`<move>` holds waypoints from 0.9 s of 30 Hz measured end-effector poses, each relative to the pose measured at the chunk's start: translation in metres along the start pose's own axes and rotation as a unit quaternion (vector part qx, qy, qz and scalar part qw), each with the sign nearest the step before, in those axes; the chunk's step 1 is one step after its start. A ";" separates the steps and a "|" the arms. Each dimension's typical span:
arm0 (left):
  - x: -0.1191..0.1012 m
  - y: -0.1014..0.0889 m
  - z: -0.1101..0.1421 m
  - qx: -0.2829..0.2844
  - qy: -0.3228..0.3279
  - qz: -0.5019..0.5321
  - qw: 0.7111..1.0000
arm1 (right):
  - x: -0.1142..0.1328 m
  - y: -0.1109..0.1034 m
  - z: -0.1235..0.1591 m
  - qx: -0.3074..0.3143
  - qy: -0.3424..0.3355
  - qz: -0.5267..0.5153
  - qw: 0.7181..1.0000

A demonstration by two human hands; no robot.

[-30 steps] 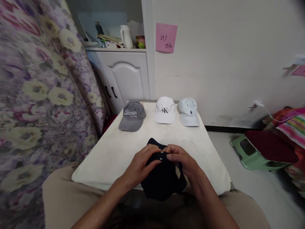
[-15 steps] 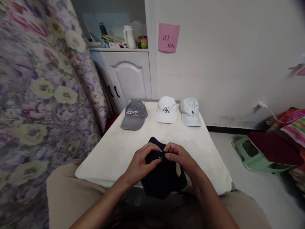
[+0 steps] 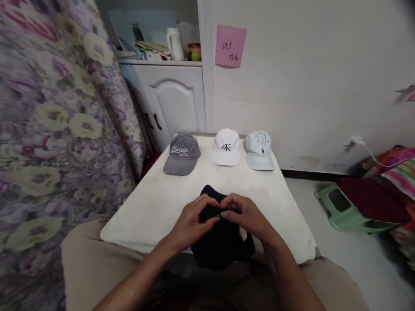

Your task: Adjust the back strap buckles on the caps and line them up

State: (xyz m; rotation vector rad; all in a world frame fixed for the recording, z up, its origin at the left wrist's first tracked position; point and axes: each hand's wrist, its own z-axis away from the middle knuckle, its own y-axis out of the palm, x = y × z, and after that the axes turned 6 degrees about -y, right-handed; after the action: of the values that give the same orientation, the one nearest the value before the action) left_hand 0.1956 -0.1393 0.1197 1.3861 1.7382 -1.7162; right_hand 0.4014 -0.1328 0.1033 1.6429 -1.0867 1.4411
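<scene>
A dark navy cap (image 3: 220, 242) lies at the near edge of the white table (image 3: 155, 203), partly hanging over it toward my lap. My left hand (image 3: 193, 220) and my right hand (image 3: 248, 216) both pinch its back strap, fingertips meeting at a small metal buckle that is now mostly covered. At the far edge of the table a grey cap (image 3: 180, 153), a white cap (image 3: 226, 147) with a black logo and a pale blue cap (image 3: 259, 149) sit in a row, beyond my hands.
A floral-covered sofa (image 3: 48, 129) runs along the left. A white cabinet (image 3: 171, 99) with a jug and clutter on top stands behind the table. A pink note (image 3: 230, 45) hangs on the wall. A green stool (image 3: 343, 209) and bright bedding sit at the right.
My fingertips have closed in over the metal buckle, which showed between them before. The view has shifted slightly. The caps on the table have not moved.
</scene>
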 end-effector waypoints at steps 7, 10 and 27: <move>-0.001 -0.004 -0.002 0.027 0.006 0.032 0.999 | 0.005 -0.003 0.000 0.022 -0.017 -0.020 0.999; -0.003 -0.003 -0.002 0.018 -0.004 0.039 0.999 | 0.006 -0.001 0.000 0.007 -0.028 -0.019 0.999; -0.004 0.003 0.000 -0.020 0.019 -0.014 1.000 | 0.015 0.017 0.004 -0.113 -0.135 0.176 0.968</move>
State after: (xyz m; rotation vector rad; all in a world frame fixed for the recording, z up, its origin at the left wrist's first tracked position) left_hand 0.2000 -0.1412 0.1216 1.3928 1.8109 -1.6707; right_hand 0.3883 -0.1461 0.1171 1.5660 -1.7035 1.2663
